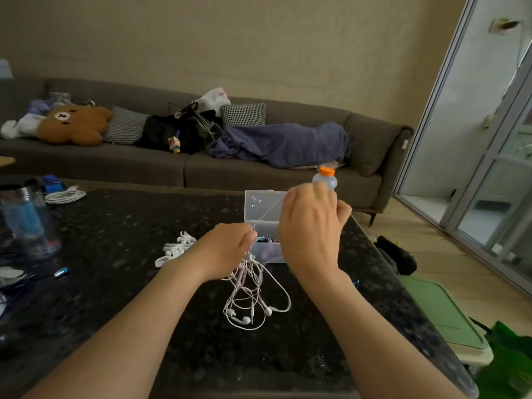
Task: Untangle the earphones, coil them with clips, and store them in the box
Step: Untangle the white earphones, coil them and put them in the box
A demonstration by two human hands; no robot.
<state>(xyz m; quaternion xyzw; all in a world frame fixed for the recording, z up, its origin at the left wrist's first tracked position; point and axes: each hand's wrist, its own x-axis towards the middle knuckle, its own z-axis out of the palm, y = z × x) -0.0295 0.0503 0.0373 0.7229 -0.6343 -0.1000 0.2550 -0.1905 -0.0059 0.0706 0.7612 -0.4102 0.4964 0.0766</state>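
The left hand [227, 249] grips the top of the tangled white earphones [250, 306], whose buds and loops trail onto the dark bench [115, 226]. The right hand [311, 234] is raised in front of the open clear box [259, 208] and blurred; I cannot tell whether it holds anything. White clips [172, 249] lie left of the box.

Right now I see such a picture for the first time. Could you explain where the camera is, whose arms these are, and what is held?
There is no machine. A person wears one camera on the head, so you look down at their own arms. The left hand grips tangled white earphones, which hang down to the dark table. The right hand is raised and blurred; its grip is unclear. Behind them stands an open clear box; white clips lie left of it.
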